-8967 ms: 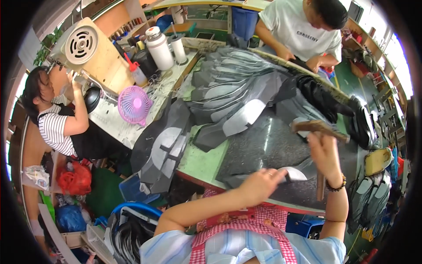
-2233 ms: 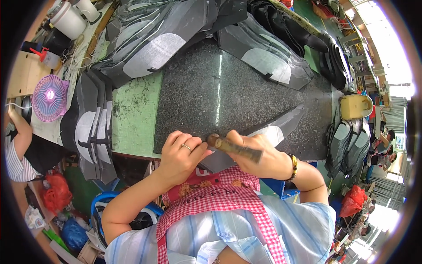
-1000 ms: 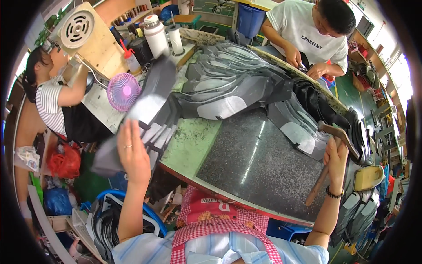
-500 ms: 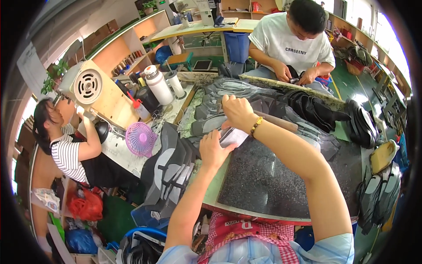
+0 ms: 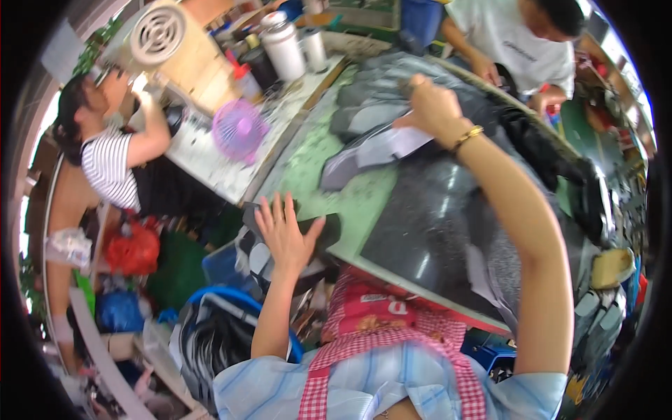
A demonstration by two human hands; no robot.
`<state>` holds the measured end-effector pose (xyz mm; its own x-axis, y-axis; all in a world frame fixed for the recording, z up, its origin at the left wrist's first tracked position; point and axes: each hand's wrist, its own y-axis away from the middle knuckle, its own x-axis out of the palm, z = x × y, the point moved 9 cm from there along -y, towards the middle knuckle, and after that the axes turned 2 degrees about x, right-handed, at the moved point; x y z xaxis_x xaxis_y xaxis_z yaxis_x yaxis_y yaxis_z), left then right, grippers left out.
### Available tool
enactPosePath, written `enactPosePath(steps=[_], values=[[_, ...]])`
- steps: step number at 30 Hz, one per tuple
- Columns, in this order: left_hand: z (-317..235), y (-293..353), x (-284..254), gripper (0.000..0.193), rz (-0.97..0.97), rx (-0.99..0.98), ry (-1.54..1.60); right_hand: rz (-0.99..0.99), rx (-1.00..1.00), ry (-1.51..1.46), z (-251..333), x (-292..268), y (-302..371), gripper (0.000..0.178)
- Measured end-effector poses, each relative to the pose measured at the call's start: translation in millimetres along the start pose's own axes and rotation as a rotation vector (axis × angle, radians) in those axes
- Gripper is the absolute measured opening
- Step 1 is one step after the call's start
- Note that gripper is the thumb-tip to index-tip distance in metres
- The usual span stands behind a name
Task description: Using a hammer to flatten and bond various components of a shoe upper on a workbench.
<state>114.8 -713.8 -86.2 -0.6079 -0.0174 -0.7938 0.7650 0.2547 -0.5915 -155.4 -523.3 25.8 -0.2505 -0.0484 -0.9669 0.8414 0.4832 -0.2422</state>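
1. Over the near left corner of my bench, seen from the head camera, my left hand (image 5: 285,236) lies flat with the fingers spread wide, palm down on a stack of dark cut pieces (image 5: 318,231) that hangs over the edge. It grips nothing; it only presses on the top piece.

2. Farther out, my right hand (image 5: 435,106) reaches across the dark stone slab (image 5: 434,224) to the pile of grey cut pieces (image 5: 381,150). The fingers are curled shut around something dark, possibly a tool handle, but I cannot tell what, and the hand rests on the pale piece at the top of that pile.

3. Between the two hands lies the green mat (image 5: 329,178), bare where it shows.

4. Judging by this, I am at the fetching step: one hand steadies the near stack while the other picks at the far pile. The next move calls for pulling a single piece free without dragging its neighbours.

5. Around me: a pink fan (image 5: 238,129) on the side table, a person in a striped shirt (image 5: 108,164) on my left, another person in a white shirt (image 5: 514,38) across the bench.
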Motion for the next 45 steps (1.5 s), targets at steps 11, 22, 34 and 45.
enactPosePath(steps=[11,22,34,45], values=[[11,18,3,0.016,-0.248,0.024,0.331,-0.124,-0.073,-0.152,-9,-1,9,0.077],[91,50,-62,0.049,-0.403,-0.11,0.328,-0.088,-0.513,0.058,29,20,173,0.026],[157,164,81,0.04,-0.407,-0.775,0.882,0.093,-0.403,-0.146,-12,52,185,0.04],[169,181,85,0.038,-0.648,-0.838,1.009,0.783,-0.248,-0.917,192,98,314,0.088]])
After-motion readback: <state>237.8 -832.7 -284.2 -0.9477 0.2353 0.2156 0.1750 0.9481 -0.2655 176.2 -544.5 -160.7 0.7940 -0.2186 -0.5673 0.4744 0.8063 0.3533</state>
